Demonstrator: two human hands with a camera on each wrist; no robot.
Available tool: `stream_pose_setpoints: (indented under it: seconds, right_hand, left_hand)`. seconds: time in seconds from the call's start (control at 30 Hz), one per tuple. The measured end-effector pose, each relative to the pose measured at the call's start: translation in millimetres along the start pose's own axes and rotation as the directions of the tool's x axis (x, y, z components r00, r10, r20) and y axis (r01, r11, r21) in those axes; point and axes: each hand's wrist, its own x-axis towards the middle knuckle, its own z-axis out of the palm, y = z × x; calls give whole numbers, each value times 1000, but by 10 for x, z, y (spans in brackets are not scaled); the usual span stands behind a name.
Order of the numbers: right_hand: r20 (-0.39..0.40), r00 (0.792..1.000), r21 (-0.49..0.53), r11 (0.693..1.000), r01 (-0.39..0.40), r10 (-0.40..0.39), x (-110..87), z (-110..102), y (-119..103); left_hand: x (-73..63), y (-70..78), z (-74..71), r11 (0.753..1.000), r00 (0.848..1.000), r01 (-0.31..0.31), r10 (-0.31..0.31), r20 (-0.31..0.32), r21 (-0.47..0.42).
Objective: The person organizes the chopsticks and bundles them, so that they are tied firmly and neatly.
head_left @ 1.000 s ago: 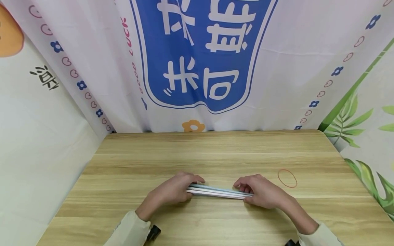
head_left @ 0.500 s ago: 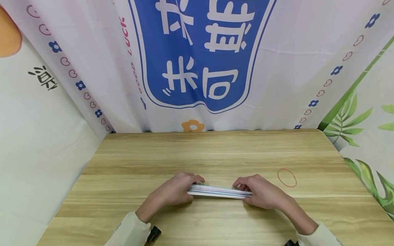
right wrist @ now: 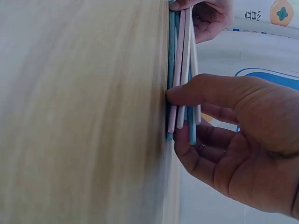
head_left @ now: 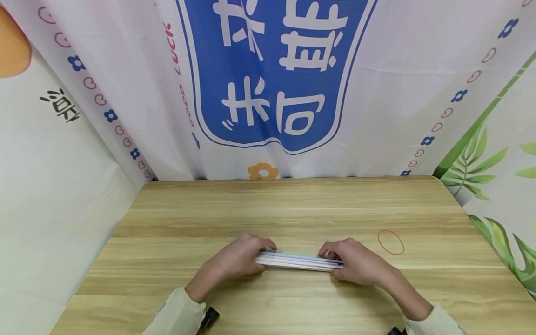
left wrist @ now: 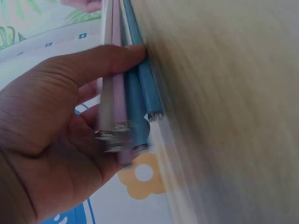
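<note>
Sticks point(head_left: 298, 262) in pink, white and blue-green lie bundled crosswise low at the surface point(head_left: 276, 214), pinched near both ends between the thumbs point(left wrist: 107, 59) and curled fingers point(right wrist: 190, 156) of our left hand point(head_left: 236, 257) and right hand point(head_left: 359, 263); we cannot tell whether the lowest one touches it. Their tips point(right wrist: 181, 124) stand uneven in both wrist views, so we judge it best to hold the hands level and the pinch just loose enough for each stick to slide lengthwise. Squeezing hard would likely lock that stagger in, while too slack a hold could let the outer sticks roll away.
</note>
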Motion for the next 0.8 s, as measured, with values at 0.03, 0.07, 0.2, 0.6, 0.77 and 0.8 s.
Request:
stream_pose_setpoints:
  seconds: [0.03,0.07,0.2,0.6,0.77,0.8]
  right_hand:
    - [3,1000,4,1000,1,-1,1,1,-1]
    - [8,1000,8,1000,-2,2,1,3,-3]
    - [28,1000,-1,1000,-7,7,1,10,-13]
    - [-51,999,-53,999,0,-2,-20,-69,-76]
    - [-42,999,-4,1000,5,-5,-9,-68,-55]
    - [-46,999,0,1000,5,-5,-10,-72,-54]
  left_hand:
    - [0,4,-1,1000,1000,3,-3,6,-3]
    - [-1,9,-3,1000,1000,6,-6,12,-4]
    - [-10,28,2,1000,999,27,-27,29,-5]
    - [-25,105,-28,998,998,63,-63,-28,3]
    - [-14,118,-33,997,989,76,-75,-125,2]
    - [-14,123,-32,997,984,76,-72,-160,16]
